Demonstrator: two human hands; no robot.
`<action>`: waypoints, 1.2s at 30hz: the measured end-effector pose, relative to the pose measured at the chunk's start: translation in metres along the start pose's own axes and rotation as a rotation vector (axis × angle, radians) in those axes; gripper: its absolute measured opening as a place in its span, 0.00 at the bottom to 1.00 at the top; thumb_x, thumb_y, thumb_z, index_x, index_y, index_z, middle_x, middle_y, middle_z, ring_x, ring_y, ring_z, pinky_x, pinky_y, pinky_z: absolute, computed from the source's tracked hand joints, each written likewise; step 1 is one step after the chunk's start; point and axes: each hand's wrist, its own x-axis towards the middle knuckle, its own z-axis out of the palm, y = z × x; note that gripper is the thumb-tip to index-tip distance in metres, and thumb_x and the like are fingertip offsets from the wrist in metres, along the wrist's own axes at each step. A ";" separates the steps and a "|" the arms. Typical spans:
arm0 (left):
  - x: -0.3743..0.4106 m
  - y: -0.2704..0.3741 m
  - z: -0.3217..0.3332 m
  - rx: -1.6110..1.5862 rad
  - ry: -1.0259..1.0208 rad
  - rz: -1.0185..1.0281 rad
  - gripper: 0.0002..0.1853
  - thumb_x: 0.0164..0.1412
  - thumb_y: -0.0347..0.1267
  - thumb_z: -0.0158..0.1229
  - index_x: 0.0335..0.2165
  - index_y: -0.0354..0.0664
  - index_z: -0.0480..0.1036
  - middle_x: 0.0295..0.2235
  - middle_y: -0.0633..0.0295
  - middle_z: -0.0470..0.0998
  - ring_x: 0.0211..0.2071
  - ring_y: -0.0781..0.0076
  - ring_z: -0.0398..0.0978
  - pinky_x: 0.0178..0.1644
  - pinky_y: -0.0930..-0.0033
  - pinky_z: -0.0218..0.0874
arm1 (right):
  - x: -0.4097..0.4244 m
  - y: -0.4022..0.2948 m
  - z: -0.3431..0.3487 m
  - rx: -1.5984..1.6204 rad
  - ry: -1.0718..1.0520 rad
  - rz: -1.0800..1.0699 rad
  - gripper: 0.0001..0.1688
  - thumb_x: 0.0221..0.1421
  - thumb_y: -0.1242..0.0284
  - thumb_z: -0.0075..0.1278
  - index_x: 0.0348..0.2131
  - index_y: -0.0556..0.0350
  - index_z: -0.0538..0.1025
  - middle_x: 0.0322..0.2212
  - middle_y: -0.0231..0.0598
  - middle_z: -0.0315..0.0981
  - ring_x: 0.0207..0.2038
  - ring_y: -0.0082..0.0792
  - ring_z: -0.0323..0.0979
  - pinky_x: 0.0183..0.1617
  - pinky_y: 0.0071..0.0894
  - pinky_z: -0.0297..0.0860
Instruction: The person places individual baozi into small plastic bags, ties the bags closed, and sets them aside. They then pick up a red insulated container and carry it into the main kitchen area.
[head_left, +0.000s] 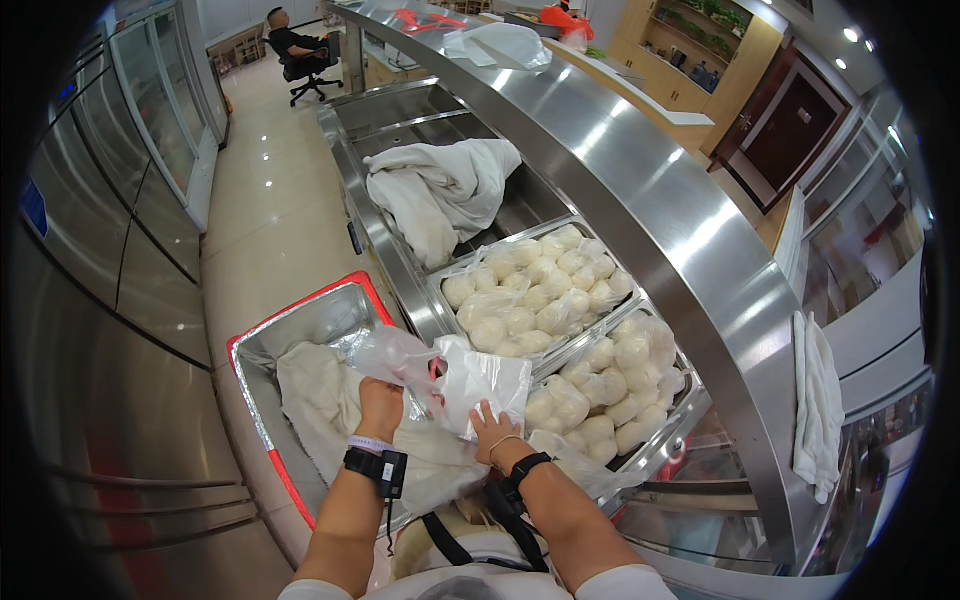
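Note:
My left hand (381, 407) is closed around a thin translucent plastic bag (395, 354), raised over the insulated box (259, 411) with silver lining and red edging. Inside that box lies a crumpled white cloth (319, 379). My right hand (495, 433) lies with spread fingers on a flat stack of white plastic bags (487, 381), which has some red on its left side. Just right of it, a metal pan holds bagged white buns (622, 382). A second pan of bagged buns (536, 289) sits beyond.
A white cloth (448, 187) is heaped in the steel counter well (536, 199). The curved steel shelf (637, 161) runs along the right, with plastic bags (501, 45) on it and a towel (816, 409) over its edge. Steel refrigerators (112, 240) line the left. A person (296, 46) sits farther back.

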 end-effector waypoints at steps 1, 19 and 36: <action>0.003 0.008 -0.004 -0.079 -0.011 0.037 0.08 0.59 0.28 0.43 0.36 0.39 0.66 0.33 0.61 0.71 0.33 0.71 0.69 0.41 0.71 0.61 | 0.002 -0.001 0.001 -0.008 -0.011 0.005 0.46 0.45 0.64 0.46 0.60 0.35 0.42 0.62 0.30 0.22 0.60 0.51 0.39 0.59 0.60 0.44; -0.090 0.126 0.003 -0.506 -0.137 -0.068 0.10 0.58 0.29 0.45 0.38 0.38 0.67 0.36 0.61 0.73 0.39 0.71 0.71 0.46 0.66 0.64 | -0.059 -0.057 -0.071 0.843 0.171 -0.644 0.24 0.50 0.64 0.51 0.44 0.60 0.68 0.40 0.41 0.71 0.40 0.35 0.70 0.45 0.27 0.63; -0.118 0.076 -0.042 0.401 0.487 0.585 0.08 0.53 0.23 0.48 0.35 0.41 0.64 0.26 0.67 0.68 0.28 0.80 0.66 0.34 0.78 0.59 | -0.097 -0.046 -0.021 1.807 0.517 -0.336 0.11 0.41 0.87 0.54 0.30 0.63 0.72 0.27 0.38 0.74 0.27 0.24 0.72 0.35 0.21 0.69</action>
